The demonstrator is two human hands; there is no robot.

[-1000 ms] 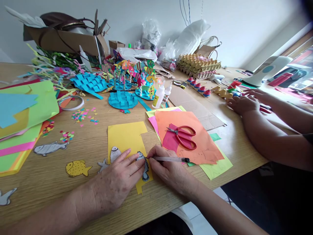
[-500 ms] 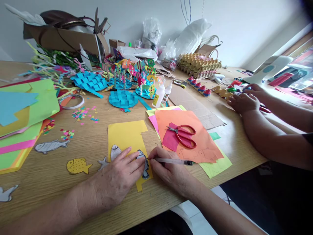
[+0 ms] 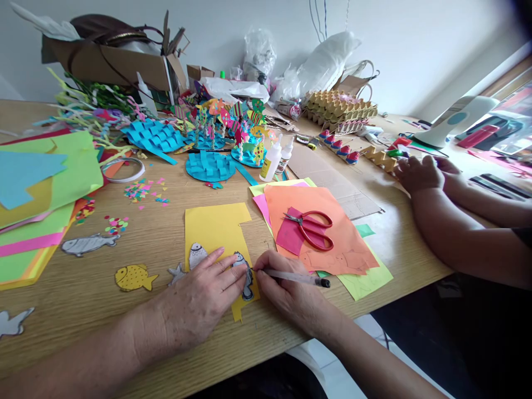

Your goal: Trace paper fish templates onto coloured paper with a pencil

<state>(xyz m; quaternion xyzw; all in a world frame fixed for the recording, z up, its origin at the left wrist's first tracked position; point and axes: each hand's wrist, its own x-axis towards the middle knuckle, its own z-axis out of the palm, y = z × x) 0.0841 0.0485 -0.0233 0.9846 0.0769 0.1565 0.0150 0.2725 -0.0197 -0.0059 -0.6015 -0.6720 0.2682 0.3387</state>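
Remotely, I judge tracing underway, cutting pending: right hand (image 3: 286, 285) clamped on pen (image 3: 297, 276), left hand's (image 3: 203, 293) fingers slightly apart over grey fish (image 3: 248, 289), yellow fish (image 3: 133, 277) cut out at nine o'clock.

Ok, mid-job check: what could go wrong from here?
The left grip covers only part of the dark-outlined fish cutout, so it might shift on the yellow sheet. The pen in the right grip is near that sheet's right edge, so a stroke could stray onto the table. The red-handled scissors lie just beyond the right grip and might get bumped.
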